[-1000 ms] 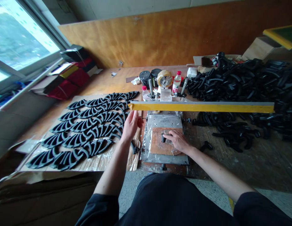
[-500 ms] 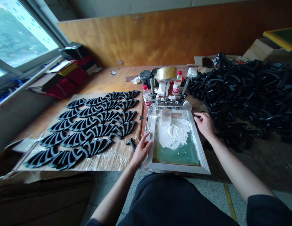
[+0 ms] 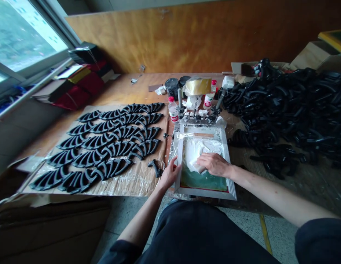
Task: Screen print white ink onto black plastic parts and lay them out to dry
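Observation:
A silk-screen frame [image 3: 231, 183] with pale metal sides lies flat before me, with thick white ink [image 3: 193, 152] spread over its green mesh [image 3: 199, 180]. My right hand [image 3: 214, 164] is over the mesh, fingers closed on a small scraper [image 3: 202, 171] that sits in the ink, mostly hidden by the fingers. My left hand [image 3: 170, 174] has its fingers curled at the frame's left side, apparently gripping that edge. Just left of this hand, a single curved black plastic part [image 3: 153, 167] lies on the cardboard.
Rows of curved black parts [image 3: 95, 143] cover the cardboard [image 3: 143, 183] on the left. A large heap of black parts [image 3: 291, 106] fills the right side. Behind the frame stand a clamp [image 3: 198, 119], two bottles [image 3: 173, 112], a tape roll [image 3: 198, 87] and dark tubs [image 3: 172, 87].
My right hand has moved left from the frame's right side onto the mesh and taken hold of the scraper, which has come nearer to me through the ink. The left hand stays at the frame's edge.

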`<state>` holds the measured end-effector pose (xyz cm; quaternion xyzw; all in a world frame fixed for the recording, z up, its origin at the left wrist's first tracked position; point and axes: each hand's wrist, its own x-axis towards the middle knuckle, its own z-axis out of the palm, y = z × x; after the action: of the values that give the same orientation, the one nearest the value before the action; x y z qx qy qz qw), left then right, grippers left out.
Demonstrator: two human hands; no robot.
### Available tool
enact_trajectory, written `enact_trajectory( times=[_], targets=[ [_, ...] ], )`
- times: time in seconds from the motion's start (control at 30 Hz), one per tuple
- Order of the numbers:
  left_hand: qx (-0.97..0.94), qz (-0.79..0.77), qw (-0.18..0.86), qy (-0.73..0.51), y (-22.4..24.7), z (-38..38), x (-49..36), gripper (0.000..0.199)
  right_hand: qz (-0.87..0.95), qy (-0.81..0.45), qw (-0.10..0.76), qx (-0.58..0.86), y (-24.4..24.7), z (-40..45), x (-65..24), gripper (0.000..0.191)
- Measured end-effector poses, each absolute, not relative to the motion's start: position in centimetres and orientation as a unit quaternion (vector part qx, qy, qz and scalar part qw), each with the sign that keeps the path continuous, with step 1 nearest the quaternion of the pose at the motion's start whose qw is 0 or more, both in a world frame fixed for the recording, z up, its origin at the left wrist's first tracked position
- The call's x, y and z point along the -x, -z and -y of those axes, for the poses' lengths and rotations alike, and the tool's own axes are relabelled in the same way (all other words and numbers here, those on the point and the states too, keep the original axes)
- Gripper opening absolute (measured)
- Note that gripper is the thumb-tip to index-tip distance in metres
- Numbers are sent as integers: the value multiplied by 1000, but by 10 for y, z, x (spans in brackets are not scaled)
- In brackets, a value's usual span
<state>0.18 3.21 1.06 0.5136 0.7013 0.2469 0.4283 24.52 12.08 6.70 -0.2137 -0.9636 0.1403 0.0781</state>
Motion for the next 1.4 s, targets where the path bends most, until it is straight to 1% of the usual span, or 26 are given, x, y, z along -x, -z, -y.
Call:
enact_trajectory(
  times=[0.07, 0.13, 0.23, 0.33, 0.4, 0.47, 0.5, 0.53, 0.63, 0.67, 0.73, 0.8, 0.87, 0.9, 0.93, 1.0, 1.07, 1.13, 1.17, 1.23, 1.27, 1.3, 1.33, 1.4],
  targets=[
    [-514, -701, 428, -246, -11, -32, -2, 58, 967, -160, 57, 192, -73, -123, -251, 24],
    [-515, -698, 431, -250, -11, -32, -2, 57, 958, -170, 59, 225, -76, -129, -249, 21],
    [-512, -693, 434, -263, -11, -31, -1, 57, 943, -137, 121, 279, -66, -127, -243, 24],
    [-502, -691, 439, -278, -11, -31, -1, 58, 948, -99, 157, 257, -52, -111, -245, 32],
    [-494, -689, 448, -284, -13, -31, -1, 58, 950, -114, 152, 247, -49, -104, -246, 27],
    [-485, -684, 461, -288, -17, -32, -1, 58, 938, -145, 149, 278, -56, -111, -242, 18],
    [-480, -680, 472, -291, -21, -32, -1, 59, 926, -153, 157, 306, -62, -119, -238, 18],
    [-472, -674, 484, -297, -27, -32, 0, 61, 913, -152, 170, 339, -70, -129, -232, 24],
    [-443, -648, 522, -334, -55, -33, 3, 66, 873, -119, 199, 428, -100, -171, -222, 53],
    [-433, -637, 529, -355, -67, -34, 4, 64, 862, -110, 201, 452, -110, -186, -226, 57],
    [-413, -614, 535, -409, -94, -38, 3, 53, 832, -107, 223, 497, -125, -213, -248, 53],
    [-394, -575, 538, -473, -121, -48, 0, 46, 778, -110, 287, 548, -128, -233, -286, 42],
    [-389, -512, 535, -548, -145, -64, -6, 44, 703, -105, 348, 611, -117, -241, -324, 35],
    [-393, -478, 531, -579, -155, -73, -8, 42, 672, -105, 356, 641, -106, -239, -339, 33],
    [-398, -449, 528, -602, -162, -83, -11, 40, 655, -111, 345, 662, -93, -233, -348, 32],
    [-403, -416, 523, -625, -169, -97, -17, 38, 679, -146, 286, 660, -63, -210, -346, 32],
    [-381, -420, 506, -650, -164, -101, -25, 39, 752, -193, 207, 595, -35, -177, -325, 33],
    [-333, -449, 506, -657, -145, -91, -36, 40, 821, -183, 162, 515, -16, -145, -293, 28],
    [-307, -472, 537, -629, -132, -81, -43, 41, 838, -170, 138, 499, -11, -132, -278, 22],
    [-248, -513, 652, -500, -102, -56, -61, 47, 843, -147, 92, 510, -10, -111, -251, 13],
    [-215, -519, 707, -429, -88, -43, -70, 49, 835, -139, 75, 527, -13, -102, -239, 10],
    [-184, -513, 745, -385, -75, -32, -78, 51, 829, -133, 69, 539, -19, -94, -229, 10],
    [-160, -500, 765, -372, -65, -23, -85, 51, 831, -130, 75, 535, -26, -86, -221, 10],
    [-123, -486, 761, -412, -53, -14, -89, 49, 859, -133, 118, 480, -41, -73, -211, 13]
  ],
)
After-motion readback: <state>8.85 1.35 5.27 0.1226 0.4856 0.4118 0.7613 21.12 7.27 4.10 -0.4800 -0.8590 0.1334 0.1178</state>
